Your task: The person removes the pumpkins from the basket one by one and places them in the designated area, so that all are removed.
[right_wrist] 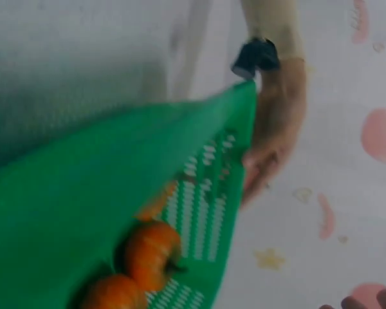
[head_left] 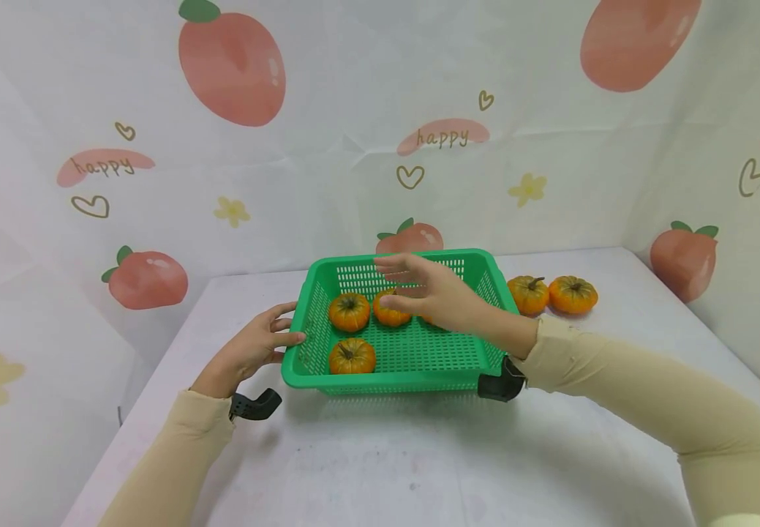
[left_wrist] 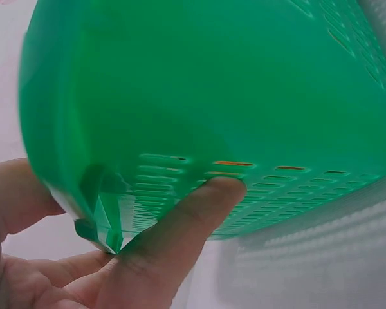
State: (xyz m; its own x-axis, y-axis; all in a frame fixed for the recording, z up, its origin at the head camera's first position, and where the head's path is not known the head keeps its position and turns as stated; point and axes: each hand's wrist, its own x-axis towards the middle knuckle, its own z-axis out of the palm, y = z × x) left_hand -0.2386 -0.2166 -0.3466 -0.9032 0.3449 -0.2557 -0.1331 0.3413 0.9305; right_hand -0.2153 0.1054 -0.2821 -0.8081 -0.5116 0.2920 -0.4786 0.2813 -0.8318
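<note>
A green plastic basket (head_left: 393,379) with slotted walls stands on the table. My left hand (head_left: 257,344) holds its left side, thumb over the rim and fingers against the outer wall; the left wrist view has a fingertip (left_wrist: 225,188) pressed on the slots. Several small orange pumpkins sit inside, among them a front-left pumpkin (head_left: 352,359), a back-left pumpkin (head_left: 350,311) and a middle pumpkin (head_left: 389,313). Over the basket, my right hand (head_left: 435,293) hovers with loosely bent fingers and nothing in them, partly hiding another pumpkin (head_left: 434,320). The right wrist view is blurred.
Two more pumpkins lie on the table just right of the basket: a nearer pumpkin (head_left: 527,296) and an outer pumpkin (head_left: 573,296). A printed white cloth (head_left: 327,183) hangs behind the table (head_left: 380,454) and along both sides.
</note>
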